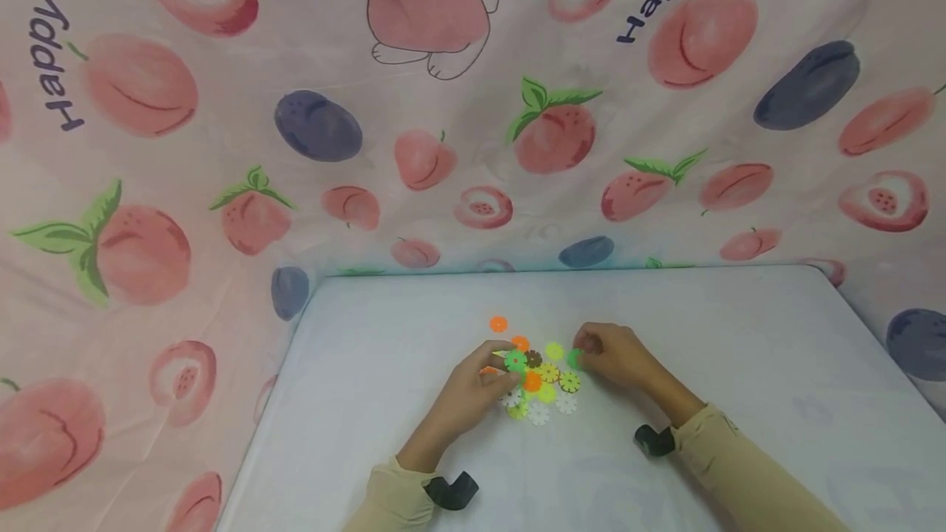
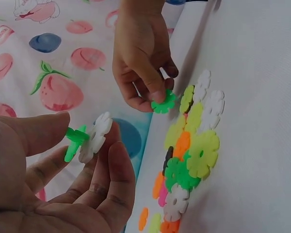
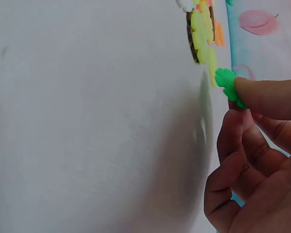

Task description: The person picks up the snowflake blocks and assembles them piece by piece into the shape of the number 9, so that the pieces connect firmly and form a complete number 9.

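My left hand, above the left part of the pile, holds a green notched disc joined at an angle to a white flower-shaped disc. These pieces sit between the thumb and fingers in the left wrist view. At the right of the pile, my right hand pinches a single green notched disc between thumb and index finger, its other fingers curled below. Between the hands lie several loose flower-shaped discs, among them a yellow disc, a white disc and an orange disc.
The discs lie on a white-covered table. One orange disc is apart from the pile, towards the back. A fruit-print cloth hangs behind the table's far edge. Black wrist mounts show beside both sleeves.
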Available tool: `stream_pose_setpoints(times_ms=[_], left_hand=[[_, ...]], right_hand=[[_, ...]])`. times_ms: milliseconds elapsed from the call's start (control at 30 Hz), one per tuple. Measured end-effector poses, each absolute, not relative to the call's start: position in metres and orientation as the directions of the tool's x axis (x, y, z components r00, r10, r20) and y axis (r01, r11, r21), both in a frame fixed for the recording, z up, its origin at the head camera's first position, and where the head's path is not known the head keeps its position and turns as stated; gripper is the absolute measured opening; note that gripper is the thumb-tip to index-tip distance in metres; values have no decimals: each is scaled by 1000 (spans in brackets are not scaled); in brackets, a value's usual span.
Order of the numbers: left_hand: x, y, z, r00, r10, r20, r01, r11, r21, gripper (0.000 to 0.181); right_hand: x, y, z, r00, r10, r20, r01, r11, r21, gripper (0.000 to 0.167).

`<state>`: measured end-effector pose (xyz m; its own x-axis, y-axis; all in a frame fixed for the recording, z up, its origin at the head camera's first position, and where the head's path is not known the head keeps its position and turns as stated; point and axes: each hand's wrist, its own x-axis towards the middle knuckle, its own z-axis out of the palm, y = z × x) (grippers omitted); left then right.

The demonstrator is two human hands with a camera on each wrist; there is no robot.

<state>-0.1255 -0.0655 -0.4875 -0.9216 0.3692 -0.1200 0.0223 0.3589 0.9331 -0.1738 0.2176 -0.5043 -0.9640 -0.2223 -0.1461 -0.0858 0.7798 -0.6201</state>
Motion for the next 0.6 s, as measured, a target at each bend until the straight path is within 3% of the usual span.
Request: stream_pose_setpoints(times_ms=[600], left_hand=[[-126,-65,-491,-925,355,-137,-5,348,937,44]], right_hand=[[-167,217,-494,-960,-273,-65,-162,728,-666,6]])
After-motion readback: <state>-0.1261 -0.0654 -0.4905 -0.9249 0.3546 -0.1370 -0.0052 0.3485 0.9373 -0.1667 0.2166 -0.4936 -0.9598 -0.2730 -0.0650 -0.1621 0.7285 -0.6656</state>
